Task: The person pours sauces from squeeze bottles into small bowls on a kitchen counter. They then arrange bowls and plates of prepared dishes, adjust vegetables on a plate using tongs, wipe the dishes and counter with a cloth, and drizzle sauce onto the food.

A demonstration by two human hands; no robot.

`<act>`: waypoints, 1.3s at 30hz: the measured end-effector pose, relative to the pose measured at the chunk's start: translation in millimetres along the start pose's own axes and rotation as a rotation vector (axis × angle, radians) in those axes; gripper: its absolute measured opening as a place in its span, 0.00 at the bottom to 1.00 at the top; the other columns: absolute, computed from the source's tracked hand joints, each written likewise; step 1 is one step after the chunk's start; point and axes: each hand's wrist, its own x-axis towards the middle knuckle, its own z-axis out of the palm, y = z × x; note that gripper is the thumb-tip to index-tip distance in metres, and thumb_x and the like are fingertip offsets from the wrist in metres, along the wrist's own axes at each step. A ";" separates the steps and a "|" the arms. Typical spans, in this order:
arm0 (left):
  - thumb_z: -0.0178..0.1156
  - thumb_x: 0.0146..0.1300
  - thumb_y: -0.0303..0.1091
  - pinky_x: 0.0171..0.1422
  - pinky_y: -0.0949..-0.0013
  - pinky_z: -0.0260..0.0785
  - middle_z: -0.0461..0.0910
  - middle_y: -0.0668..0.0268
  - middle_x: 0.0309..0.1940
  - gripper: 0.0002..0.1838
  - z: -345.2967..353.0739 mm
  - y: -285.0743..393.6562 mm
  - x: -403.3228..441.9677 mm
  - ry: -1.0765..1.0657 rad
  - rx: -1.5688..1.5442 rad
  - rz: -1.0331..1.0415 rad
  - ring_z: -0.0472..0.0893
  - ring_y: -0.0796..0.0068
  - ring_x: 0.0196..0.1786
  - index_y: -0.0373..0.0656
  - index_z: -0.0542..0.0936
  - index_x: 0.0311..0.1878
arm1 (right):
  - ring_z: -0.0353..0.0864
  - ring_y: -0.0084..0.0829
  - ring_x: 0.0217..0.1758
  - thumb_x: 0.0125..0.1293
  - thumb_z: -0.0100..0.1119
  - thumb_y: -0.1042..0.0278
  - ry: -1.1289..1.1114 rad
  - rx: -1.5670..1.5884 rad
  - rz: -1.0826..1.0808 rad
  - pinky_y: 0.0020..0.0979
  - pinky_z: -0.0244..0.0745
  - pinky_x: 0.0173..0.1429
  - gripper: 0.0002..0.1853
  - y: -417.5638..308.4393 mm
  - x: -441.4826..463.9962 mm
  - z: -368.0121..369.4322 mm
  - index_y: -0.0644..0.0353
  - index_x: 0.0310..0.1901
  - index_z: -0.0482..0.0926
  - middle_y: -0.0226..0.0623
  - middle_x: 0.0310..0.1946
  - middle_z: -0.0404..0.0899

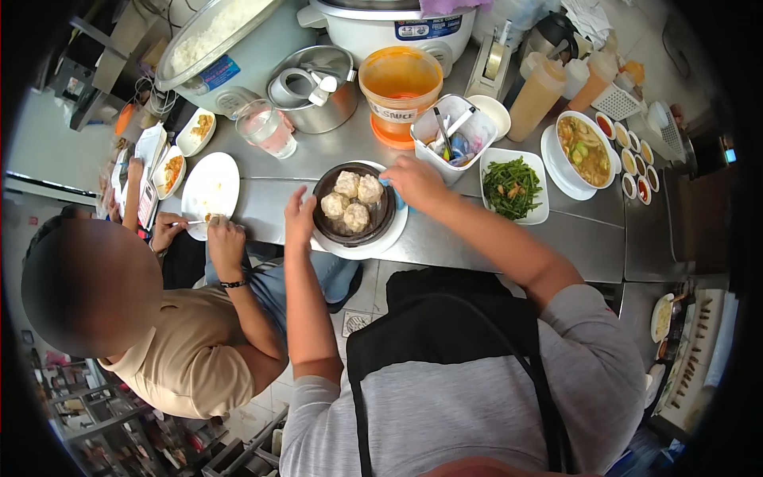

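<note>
A dark round steamer basket [321,189] holds several pale dumplings [356,217] and rests on a white plate [391,236] at the counter's front edge. My left hand [300,219] is upright at the basket's left side, fingers stretched and apart, with nothing in it; whether it touches the rim is unclear. On the far right side of the basket, my right hand [411,184] has its fingers closed by the rim, with a bit of something blue [385,182] at the fingertips. More blue shows along the plate's right side.
Behind stand an orange sauce tub [400,79], a steel pot [326,103] and a glass of water [266,131]. To the right are a white pen box [457,163], green beans [513,189] and a soup bowl [586,151]. A seated person [191,342] eats from a plate [211,179] on the left.
</note>
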 end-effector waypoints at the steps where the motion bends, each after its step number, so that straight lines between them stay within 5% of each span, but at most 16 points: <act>1: 0.53 0.56 0.35 0.50 0.73 0.63 0.71 0.56 0.46 0.22 -0.2 7.8 13.5 -0.062 0.018 0.080 0.72 0.72 0.45 0.43 0.68 0.55 | 0.73 0.36 0.37 0.51 0.55 0.68 -0.011 -0.001 -0.018 0.35 0.68 0.40 0.06 4.0 6.5 1.8 0.49 0.32 0.79 0.34 0.29 0.73; 5: 0.49 0.60 0.32 0.49 0.76 0.64 0.75 0.63 0.43 0.18 8.1 34.9 45.4 -0.517 -0.096 -0.027 0.73 0.77 0.44 0.42 0.70 0.54 | 0.73 0.36 0.38 0.52 0.53 0.70 -0.049 0.031 -0.006 0.36 0.68 0.41 0.05 3.9 31.0 6.6 0.51 0.30 0.79 0.34 0.29 0.73; 12: 0.47 0.60 0.28 0.46 0.77 0.66 0.76 0.64 0.41 0.16 19.6 30.1 32.7 -0.334 -0.273 -0.006 0.74 0.78 0.41 0.36 0.71 0.51 | 0.73 0.36 0.40 0.52 0.53 0.70 -0.044 -0.118 0.058 0.37 0.67 0.41 0.04 -4.8 23.1 9.0 0.53 0.31 0.77 0.35 0.31 0.73; 18: 0.48 0.60 0.28 0.46 0.77 0.66 0.76 0.63 0.40 0.16 21.3 29.2 27.3 -0.266 -0.271 -0.021 0.75 0.78 0.40 0.36 0.71 0.51 | 0.74 0.38 0.39 0.54 0.52 0.68 -0.174 0.139 0.120 0.36 0.68 0.43 0.06 -9.8 -12.0 -8.0 0.53 0.33 0.77 0.39 0.31 0.74; 27: 0.50 0.58 0.28 0.46 0.76 0.66 0.76 0.63 0.41 0.16 23.5 31.0 17.6 -0.137 -0.206 0.062 0.74 0.77 0.40 0.36 0.72 0.50 | 0.74 0.40 0.38 0.54 0.52 0.67 -0.089 0.080 0.296 0.37 0.68 0.43 0.06 -5.5 35.9 9.5 0.51 0.34 0.76 0.38 0.33 0.75; 30: 0.50 0.57 0.29 0.46 0.77 0.65 0.76 0.63 0.40 0.17 30.0 17.4 21.3 -0.130 -0.417 -0.014 0.74 0.77 0.40 0.35 0.72 0.50 | 0.74 0.40 0.39 0.52 0.53 0.68 -0.027 0.090 0.218 0.38 0.68 0.42 0.05 -6.3 0.9 7.0 0.51 0.32 0.76 0.38 0.31 0.74; 31: 0.49 0.58 0.28 0.46 0.76 0.66 0.76 0.62 0.40 0.16 26.7 9.9 25.1 -0.067 -0.234 0.077 0.74 0.77 0.40 0.34 0.72 0.50 | 0.73 0.40 0.37 0.51 0.54 0.71 0.028 0.078 0.152 0.38 0.68 0.41 0.05 -9.1 -11.5 11.5 0.52 0.30 0.76 0.38 0.29 0.72; 39: 0.47 0.59 0.27 0.46 0.76 0.66 0.76 0.62 0.39 0.16 38.4 14.6 10.5 0.121 -0.357 0.048 0.74 0.77 0.40 0.32 0.71 0.50 | 0.72 0.37 0.34 0.47 0.54 0.75 0.133 0.056 0.083 0.35 0.66 0.37 0.03 -27.5 -29.6 11.7 0.56 0.26 0.75 0.35 0.26 0.71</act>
